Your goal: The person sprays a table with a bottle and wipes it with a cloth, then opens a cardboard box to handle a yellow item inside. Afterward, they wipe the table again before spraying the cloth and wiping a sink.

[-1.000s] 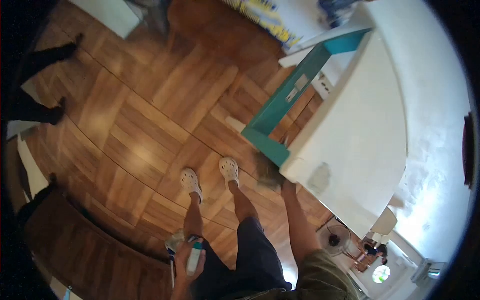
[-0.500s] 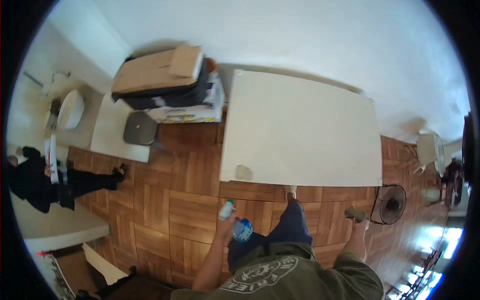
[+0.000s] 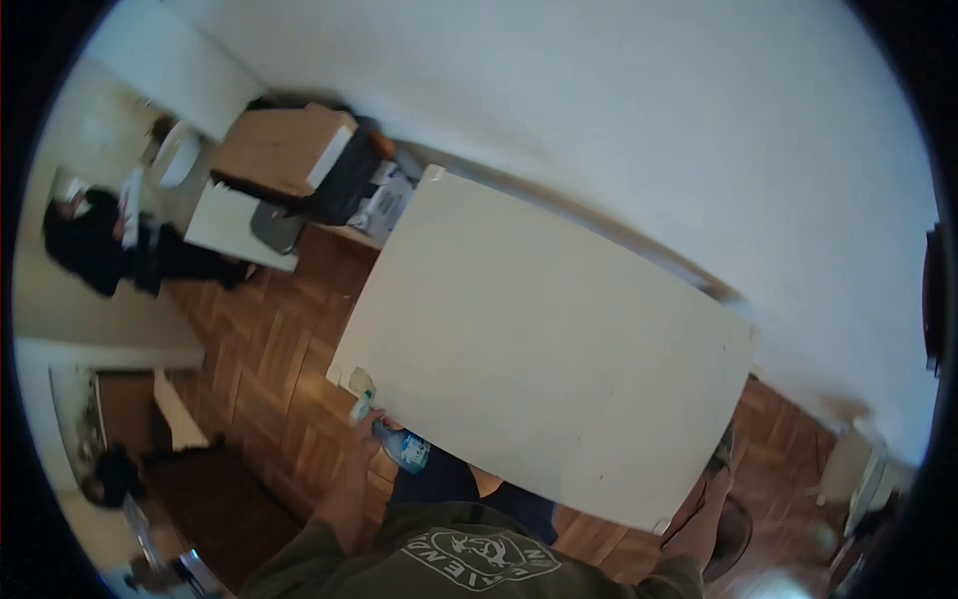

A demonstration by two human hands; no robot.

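A blue spray bottle (image 3: 407,451) with a pale nozzle is in my left hand (image 3: 368,431), its fingers wrapped round the bottle's neck at the near left corner of the white table (image 3: 539,329). A small pale cloth-like patch (image 3: 361,381) lies on that corner, just beyond the nozzle. Beside the table's right edge is my right hand (image 3: 717,481); it holds a dark greyish cloth (image 3: 725,446), partly hidden by the table edge.
Cardboard and boxes (image 3: 279,150) are stacked beyond the table's left side, near a grey stool (image 3: 274,228). A person in dark clothes (image 3: 90,240) stands at far left. A fan (image 3: 731,534) is close to my right arm; a white chair (image 3: 853,474) stands farther right.
The view has turned and come closer to the table. My left hand with the bottle is now at the table's left corner, and my right hand has come to its right edge.
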